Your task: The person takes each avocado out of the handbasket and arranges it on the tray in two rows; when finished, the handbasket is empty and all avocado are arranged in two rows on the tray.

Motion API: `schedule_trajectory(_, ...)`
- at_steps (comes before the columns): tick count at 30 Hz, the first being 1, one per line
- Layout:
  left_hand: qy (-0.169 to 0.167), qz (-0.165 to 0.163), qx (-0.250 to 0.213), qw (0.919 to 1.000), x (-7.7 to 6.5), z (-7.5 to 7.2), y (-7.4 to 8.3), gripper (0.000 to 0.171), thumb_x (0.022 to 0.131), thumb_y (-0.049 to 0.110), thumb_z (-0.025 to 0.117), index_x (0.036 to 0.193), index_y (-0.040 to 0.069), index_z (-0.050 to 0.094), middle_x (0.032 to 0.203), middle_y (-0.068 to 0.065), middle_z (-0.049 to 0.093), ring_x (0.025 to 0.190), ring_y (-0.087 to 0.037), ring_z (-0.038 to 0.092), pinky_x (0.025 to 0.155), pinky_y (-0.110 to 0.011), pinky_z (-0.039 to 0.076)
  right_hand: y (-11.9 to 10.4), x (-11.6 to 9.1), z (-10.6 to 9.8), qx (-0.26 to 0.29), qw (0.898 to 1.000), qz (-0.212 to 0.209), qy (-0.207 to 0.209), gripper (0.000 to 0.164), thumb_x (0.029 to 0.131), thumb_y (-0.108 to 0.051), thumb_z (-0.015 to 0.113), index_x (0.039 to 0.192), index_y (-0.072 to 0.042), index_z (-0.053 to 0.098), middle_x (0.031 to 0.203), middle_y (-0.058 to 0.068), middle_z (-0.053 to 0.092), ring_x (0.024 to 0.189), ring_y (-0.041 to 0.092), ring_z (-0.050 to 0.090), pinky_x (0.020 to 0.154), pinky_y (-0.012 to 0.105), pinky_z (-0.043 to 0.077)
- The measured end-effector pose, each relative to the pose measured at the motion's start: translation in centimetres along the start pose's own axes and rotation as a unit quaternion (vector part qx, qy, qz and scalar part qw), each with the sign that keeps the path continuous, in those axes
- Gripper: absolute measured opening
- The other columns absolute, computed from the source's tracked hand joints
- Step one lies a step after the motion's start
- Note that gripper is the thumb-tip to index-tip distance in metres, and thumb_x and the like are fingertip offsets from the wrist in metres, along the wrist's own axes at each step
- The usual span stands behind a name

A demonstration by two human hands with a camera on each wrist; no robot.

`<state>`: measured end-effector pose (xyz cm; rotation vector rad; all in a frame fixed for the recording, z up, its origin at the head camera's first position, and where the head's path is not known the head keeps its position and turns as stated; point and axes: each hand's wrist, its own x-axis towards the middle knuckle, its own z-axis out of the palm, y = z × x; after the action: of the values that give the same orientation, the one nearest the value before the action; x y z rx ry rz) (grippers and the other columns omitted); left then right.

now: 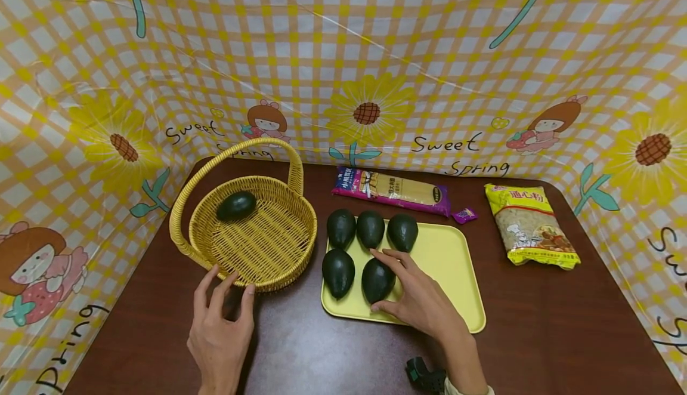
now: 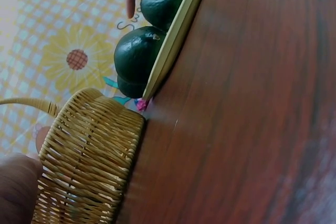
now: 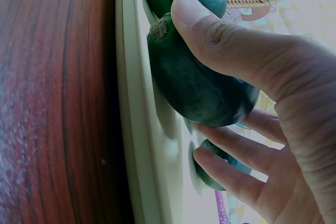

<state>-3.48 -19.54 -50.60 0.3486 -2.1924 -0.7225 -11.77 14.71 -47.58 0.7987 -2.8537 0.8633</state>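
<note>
A dark green avocado (image 1: 378, 280) at the front of the yellow tray (image 1: 448, 275) is gripped by my right hand (image 1: 424, 299). In the right wrist view, the thumb (image 3: 210, 30) lies across this avocado (image 3: 199, 87), with fingers on its far side. Several other avocados (image 1: 341, 229) sit on the tray, to the left and behind. My left hand (image 1: 222, 323) is at the near rim of the wicker basket (image 1: 308, 234), fingers spread and fingertips right at the rim. One avocado (image 1: 236, 206) lies inside the basket, toward its back left.
A purple noodle packet (image 1: 392, 191) lies behind the tray, with a small purple sachet (image 1: 464, 215) beside it. Farther right is a yellow pasta bag (image 1: 531, 225). The basket's tall handle (image 1: 231, 156) arches up. A dark device (image 1: 424, 376) is near the right wrist. Patterned cloth (image 1: 343, 37) surrounds the table.
</note>
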Motion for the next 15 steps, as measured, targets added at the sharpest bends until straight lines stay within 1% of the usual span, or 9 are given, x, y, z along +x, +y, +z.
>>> schedule_trajectory(3, -0.001, -0.001, 0.001, 1.0000, 0.0, 0.0, 0.0, 0.037, 0.088, 0.024, 0.092, 0.122, 0.015, 0.082, 0.145, -0.009, 0.066, 0.078, -0.029, 0.075, 0.043, -0.038, 0.044, -0.1, 0.1, -0.1, -0.001, 1.000, 0.000, -0.002, 0.106, 0.071, -0.036, 0.104, 0.162, -0.023, 0.051, 0.156, 0.008, 0.053, 0.125, 0.033, 0.070, 0.084, 0.051, 0.062)
schedule_trajectory(7, 0.001, 0.001, 0.000, 1.0000, 0.1, 0.0, 0.0, 0.038, 0.087, 0.022, 0.093, 0.122, 0.015, 0.082, 0.145, -0.010, 0.066, 0.080, -0.029, 0.076, 0.044, -0.039, 0.047, -0.2, 0.2, -0.3, -0.006, 1.000, -0.005, -0.003, 0.107, 0.072, -0.036, 0.104, 0.163, -0.025, 0.049, 0.157, 0.010, 0.052, 0.127, 0.033, 0.068, 0.085, 0.051, 0.062)
schedule_trajectory(15, -0.002, 0.000, 0.001, 1.0000, 0.0, 0.0, 0.0, 0.036, 0.088, 0.023, 0.092, 0.122, 0.014, 0.082, 0.145, -0.010, 0.066, 0.082, -0.028, 0.077, 0.045, -0.039, 0.048, -0.7, 0.8, -1.0, -0.014, 1.000, -0.010, -0.012, 0.106, 0.074, -0.035, 0.103, 0.163, -0.027, 0.047, 0.161, 0.013, 0.050, 0.128, 0.033, 0.068, 0.083, 0.049, 0.061)
